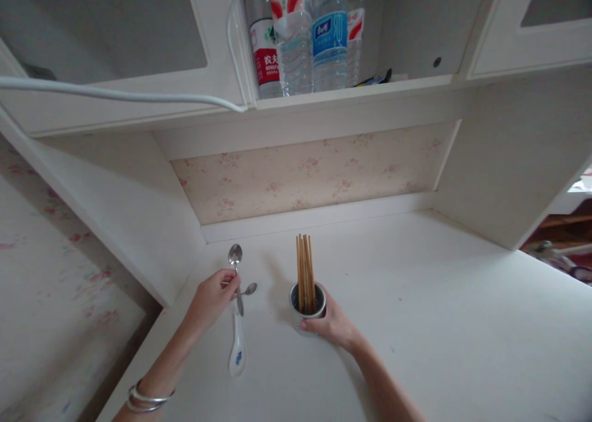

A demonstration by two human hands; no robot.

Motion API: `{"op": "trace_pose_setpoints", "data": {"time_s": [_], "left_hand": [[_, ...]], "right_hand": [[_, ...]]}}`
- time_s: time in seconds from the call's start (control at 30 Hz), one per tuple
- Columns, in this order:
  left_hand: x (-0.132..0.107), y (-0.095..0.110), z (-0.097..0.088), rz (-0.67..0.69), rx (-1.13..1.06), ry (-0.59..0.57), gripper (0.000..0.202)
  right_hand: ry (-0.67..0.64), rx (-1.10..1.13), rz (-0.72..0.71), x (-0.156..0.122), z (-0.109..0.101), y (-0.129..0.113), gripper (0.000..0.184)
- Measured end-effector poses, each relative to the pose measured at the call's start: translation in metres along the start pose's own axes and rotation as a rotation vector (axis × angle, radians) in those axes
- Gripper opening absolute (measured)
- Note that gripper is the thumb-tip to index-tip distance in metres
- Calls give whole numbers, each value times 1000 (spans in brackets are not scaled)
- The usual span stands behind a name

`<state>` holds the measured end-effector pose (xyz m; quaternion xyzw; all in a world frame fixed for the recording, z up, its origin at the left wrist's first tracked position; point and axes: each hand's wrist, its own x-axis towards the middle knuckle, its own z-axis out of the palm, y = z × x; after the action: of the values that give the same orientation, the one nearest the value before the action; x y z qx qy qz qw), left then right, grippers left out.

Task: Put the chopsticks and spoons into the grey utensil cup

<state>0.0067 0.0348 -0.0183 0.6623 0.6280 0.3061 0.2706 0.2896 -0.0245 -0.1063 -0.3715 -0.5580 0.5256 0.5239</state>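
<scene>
My left hand pinches the handle of a metal spoon, its bowl raised above the white desk. Just right of the fingers lies a second small metal spoon, and below them a white ceramic spoon with a blue mark rests flat. My right hand wraps round the side of a grey cup that holds several wooden chopsticks standing upright. Silver bangles circle my left wrist.
Above the desk an open shelf carries water bottles. A white cable runs across the cupboard front at the upper left. Flowered wallpaper backs the alcove. White side panels close it in on both sides.
</scene>
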Motion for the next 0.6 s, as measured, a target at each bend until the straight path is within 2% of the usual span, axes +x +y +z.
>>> {"op": "trace_pose_setpoints", "data": {"time_s": [0.1,0.2,0.27,0.4,0.5,0.6], "left_hand": [[-13,40,12,19,-344,-31,37],[-21,67,31,48,-475,-21,35],[-23,75,47,67,-498,-26,31],[-20,71,80,142,-421,-69,30],[-18,59,100,206,-336,-75,30],[-18,45,114,195,-344,-93,29]], "right_hand": [[13,-9,-5,0,1,-1,75],[7,-7,-10,0,1,1,74],[2,0,-25,0,1,2,74],[12,10,-32,0,1,2,78],[9,29,-36,1,1,2,80],[-9,56,-46,2,1,3,81]]}}
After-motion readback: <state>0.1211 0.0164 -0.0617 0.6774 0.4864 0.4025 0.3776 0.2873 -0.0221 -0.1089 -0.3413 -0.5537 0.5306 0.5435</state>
